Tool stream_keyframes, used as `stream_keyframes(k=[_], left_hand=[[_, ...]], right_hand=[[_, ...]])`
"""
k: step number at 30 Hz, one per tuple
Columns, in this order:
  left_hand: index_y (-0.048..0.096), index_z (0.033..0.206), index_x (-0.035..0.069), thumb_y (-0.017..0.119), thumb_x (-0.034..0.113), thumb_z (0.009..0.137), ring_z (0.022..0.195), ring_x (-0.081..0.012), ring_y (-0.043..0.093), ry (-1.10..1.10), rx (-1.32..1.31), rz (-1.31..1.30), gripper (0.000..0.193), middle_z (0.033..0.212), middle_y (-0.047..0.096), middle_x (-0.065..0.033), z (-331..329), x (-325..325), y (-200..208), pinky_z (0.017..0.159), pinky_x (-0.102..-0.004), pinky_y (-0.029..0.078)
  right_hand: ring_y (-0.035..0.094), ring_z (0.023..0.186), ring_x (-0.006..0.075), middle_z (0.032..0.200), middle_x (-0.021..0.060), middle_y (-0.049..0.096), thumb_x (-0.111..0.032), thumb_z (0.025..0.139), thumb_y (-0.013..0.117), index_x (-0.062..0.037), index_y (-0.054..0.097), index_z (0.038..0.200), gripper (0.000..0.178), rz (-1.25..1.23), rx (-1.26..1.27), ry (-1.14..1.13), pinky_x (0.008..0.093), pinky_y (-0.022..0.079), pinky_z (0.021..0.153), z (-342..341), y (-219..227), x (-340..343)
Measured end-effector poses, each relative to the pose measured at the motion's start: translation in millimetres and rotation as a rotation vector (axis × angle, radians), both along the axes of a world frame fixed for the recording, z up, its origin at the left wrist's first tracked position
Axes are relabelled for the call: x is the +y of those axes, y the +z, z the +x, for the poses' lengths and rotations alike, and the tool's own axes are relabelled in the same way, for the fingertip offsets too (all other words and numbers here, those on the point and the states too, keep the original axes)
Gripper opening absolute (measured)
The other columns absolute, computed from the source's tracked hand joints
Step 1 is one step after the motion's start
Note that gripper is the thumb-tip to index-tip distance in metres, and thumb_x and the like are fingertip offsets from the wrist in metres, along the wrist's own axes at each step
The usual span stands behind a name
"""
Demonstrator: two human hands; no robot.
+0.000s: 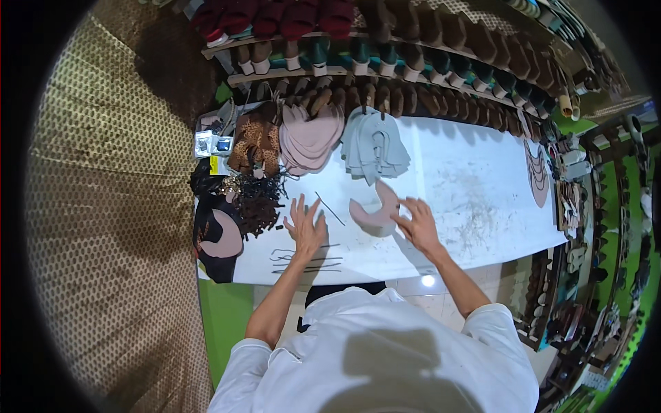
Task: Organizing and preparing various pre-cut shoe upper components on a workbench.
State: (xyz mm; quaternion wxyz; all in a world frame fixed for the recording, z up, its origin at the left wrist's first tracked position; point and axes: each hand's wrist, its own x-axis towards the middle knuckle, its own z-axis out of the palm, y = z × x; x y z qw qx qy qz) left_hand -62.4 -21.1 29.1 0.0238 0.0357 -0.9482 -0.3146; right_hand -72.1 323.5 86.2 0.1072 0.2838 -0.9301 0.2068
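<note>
Pink crescent piece [385, 211] is above the middle part of the white desk [454, 158], and its two horns point up and to the left. At the far left, a brown patterned cloth [117, 206] covers a big area beside the desk. On the left end of the desk lies another pink piece [225, 237], also curved, with black material under it. Next to it is a pile of short dark brown strips [259, 216], and behind this pile are leopard-patterned pieces [253, 146]. Further to the right there is a fanned stack of pink pieces [311, 141]. Several thin dark strips [323, 259] lie in rows near the front edge. The left hand [306, 228] is over this area, with its fingers spread wide and nothing held; from this high view I cannot say surely if its fingertips touch the desk. One single dark strip [332, 210] lies obliquely just beside it. Behind, a stack of pale grey pieces [375, 146] is placed near the rear edge. The right hand [413, 220] has its thumb and fingers closed narrowly on the right edge of the crescent. At the right end of the desk lie more curved pieces [537, 176].
</note>
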Motion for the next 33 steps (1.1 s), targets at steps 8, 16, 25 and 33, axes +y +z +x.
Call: stream_keyframes(k=[8,16,25,33], left_hand=[[0.068,0.137,0.029,0.071,0.033,0.095,0.159,-0.0412,0.017,-0.397,-0.049,-0.132,0.043,0.17,0.027,-0.0157,92,99,-11,0.113,-0.0798,0.008],[0.066,0.138,0.03,0.068,0.035,0.097,0.159,-0.0419,0.013,-0.433,-0.117,-0.248,0.042,0.172,0.024,-0.015,132,137,-21,0.109,-0.0859,0.013],[0.074,0.126,0.021,0.072,0.03,0.092,0.16,-0.041,0.014,-0.189,-0.058,-0.153,0.035,0.171,0.027,-0.0154,140,86,-22,0.111,-0.0836,0.009],[0.076,0.124,0.022,0.073,0.029,0.091,0.16,-0.0373,0.014,0.025,-0.045,-0.149,0.034,0.17,0.03,-0.0125,118,-1,-19,0.115,-0.0792,0.007]], right_hand=[[0.048,0.139,0.0334,0.141,0.0099,0.059,-0.018,0.085,0.077,-0.0206,0.08,0.113,0.028,-0.014,-0.187,-0.187,0.0538,0.034,0.12,116,-59,44],[0.041,0.145,0.0389,0.147,0.0156,0.055,-0.03,0.088,0.075,-0.0161,0.08,0.109,0.026,-0.071,-0.219,-0.242,0.0634,0.02,0.124,141,-68,47],[0.038,0.148,0.0392,0.15,0.013,0.053,-0.026,0.088,0.077,-0.015,0.081,0.101,0.017,-0.059,-0.213,-0.26,0.0637,0.018,0.124,113,-62,7],[0.04,0.146,0.0371,0.148,0.0111,0.055,-0.022,0.085,0.079,-0.015,0.082,0.097,0.014,-0.107,-0.245,-0.045,0.0615,0.023,0.123,72,-71,-102]])
